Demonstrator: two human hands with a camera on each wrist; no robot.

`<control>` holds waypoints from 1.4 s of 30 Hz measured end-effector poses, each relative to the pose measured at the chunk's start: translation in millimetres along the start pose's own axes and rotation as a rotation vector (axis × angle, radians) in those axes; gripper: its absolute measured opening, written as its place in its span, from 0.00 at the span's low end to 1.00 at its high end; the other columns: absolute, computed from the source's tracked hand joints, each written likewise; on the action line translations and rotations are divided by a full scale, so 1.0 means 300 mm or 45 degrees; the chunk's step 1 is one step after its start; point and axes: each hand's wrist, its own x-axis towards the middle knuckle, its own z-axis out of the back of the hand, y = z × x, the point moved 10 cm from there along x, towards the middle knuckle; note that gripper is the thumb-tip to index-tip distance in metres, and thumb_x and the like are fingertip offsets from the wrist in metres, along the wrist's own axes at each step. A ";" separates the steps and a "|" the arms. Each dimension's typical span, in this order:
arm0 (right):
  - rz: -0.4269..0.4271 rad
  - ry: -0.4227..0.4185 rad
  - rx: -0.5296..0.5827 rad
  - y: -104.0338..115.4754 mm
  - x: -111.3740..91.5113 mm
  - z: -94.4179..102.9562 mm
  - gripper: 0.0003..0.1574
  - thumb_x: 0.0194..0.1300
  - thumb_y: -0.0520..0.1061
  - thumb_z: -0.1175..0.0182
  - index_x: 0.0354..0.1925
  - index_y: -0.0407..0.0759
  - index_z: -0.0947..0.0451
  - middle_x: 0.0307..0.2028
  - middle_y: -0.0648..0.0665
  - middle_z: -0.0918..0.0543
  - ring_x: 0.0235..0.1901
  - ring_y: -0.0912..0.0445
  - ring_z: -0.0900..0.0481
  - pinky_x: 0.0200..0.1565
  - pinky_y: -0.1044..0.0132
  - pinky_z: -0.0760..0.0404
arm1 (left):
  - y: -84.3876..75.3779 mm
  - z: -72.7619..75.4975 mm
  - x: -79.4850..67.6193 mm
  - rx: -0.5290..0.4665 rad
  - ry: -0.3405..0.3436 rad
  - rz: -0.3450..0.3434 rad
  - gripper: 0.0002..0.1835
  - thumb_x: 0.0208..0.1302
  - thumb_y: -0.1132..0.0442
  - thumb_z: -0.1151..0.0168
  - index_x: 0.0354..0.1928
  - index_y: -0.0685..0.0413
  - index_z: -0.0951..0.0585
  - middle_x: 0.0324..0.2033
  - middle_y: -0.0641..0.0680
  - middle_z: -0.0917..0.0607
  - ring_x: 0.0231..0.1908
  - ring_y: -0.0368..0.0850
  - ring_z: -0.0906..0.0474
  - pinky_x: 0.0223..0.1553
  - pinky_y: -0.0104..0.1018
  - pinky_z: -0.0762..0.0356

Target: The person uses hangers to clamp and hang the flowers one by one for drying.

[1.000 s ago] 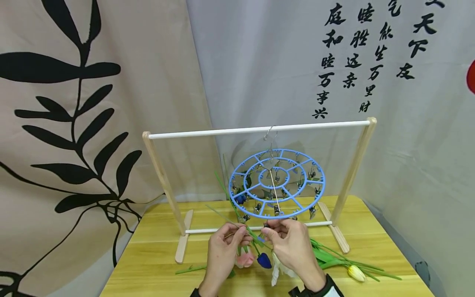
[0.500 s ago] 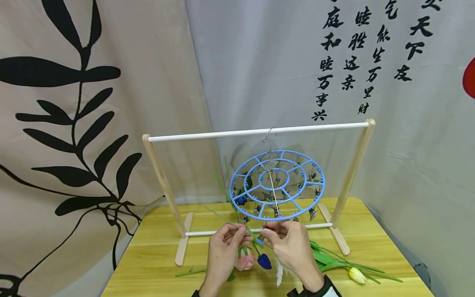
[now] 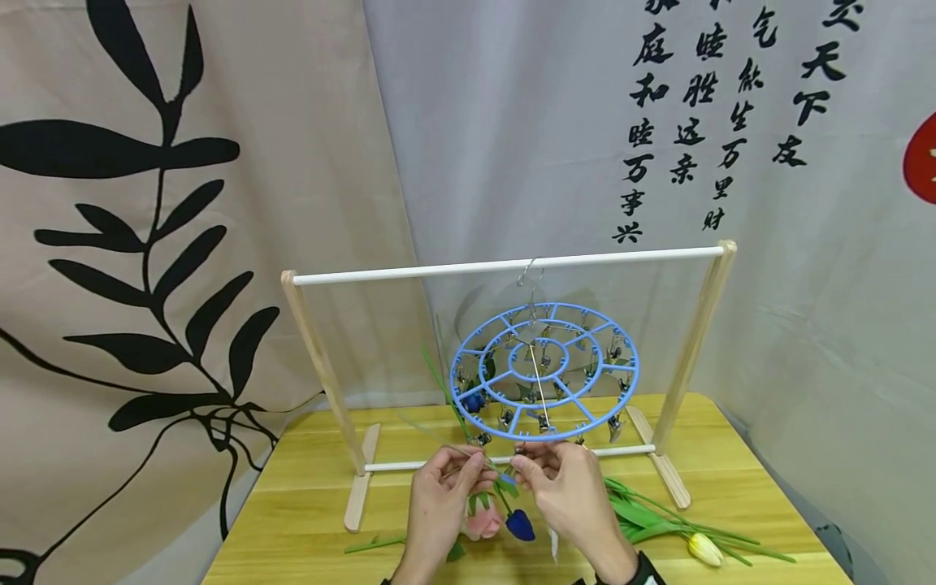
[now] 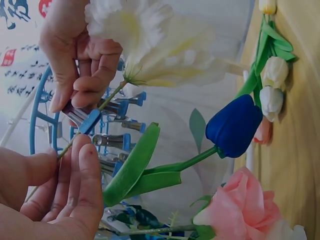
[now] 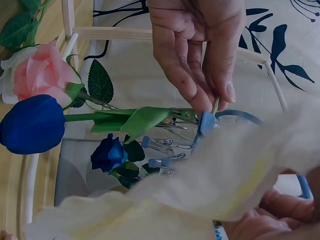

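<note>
My left hand pinches the thin green stem of a white flower between thumb and fingers. Close beside it, my right hand grips the metal end of a blue-tipped clip, whose tips lie across that stem. The clip is at the near rim of a round blue clip hanger. Just below the hands in the head view, a blue tulip and a pink rose hang head down. In that view my right hand hides most of the white flower.
The hanger hooks over the white bar of a wooden rack on the table. Several other clips dangle from it, and a blue rose hangs farther back. Tulips with a yellowish bloom lie at the right.
My right hand has edged left toward the left hand, and less of the white flower shows below it. The head view has tilted slightly, shifting the scene down.
</note>
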 end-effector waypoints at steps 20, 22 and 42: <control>0.162 -0.072 -0.117 0.054 -0.036 -0.004 0.14 0.74 0.39 0.19 0.56 0.43 0.06 0.43 0.51 0.02 0.39 0.64 0.06 0.45 0.71 0.05 | 0.008 0.014 0.028 0.124 -0.016 0.049 0.12 0.84 0.66 0.27 0.59 0.68 0.13 0.50 0.67 0.05 0.43 0.43 0.04 0.52 0.43 0.02; 0.203 -0.077 -0.126 0.062 -0.045 -0.002 0.15 0.74 0.39 0.19 0.57 0.43 0.06 0.45 0.50 0.02 0.40 0.62 0.05 0.46 0.71 0.05 | 0.006 0.019 0.032 0.132 -0.021 0.046 0.13 0.84 0.65 0.27 0.59 0.69 0.13 0.50 0.67 0.05 0.43 0.43 0.04 0.52 0.43 0.02; 0.750 -0.038 -0.156 0.096 -0.170 0.024 0.18 0.78 0.30 0.26 0.61 0.43 0.08 0.48 0.47 0.03 0.42 0.60 0.04 0.45 0.73 0.06 | -0.021 0.105 0.063 0.160 -0.114 0.002 0.11 0.84 0.66 0.28 0.58 0.69 0.13 0.51 0.69 0.06 0.42 0.42 0.05 0.49 0.34 0.03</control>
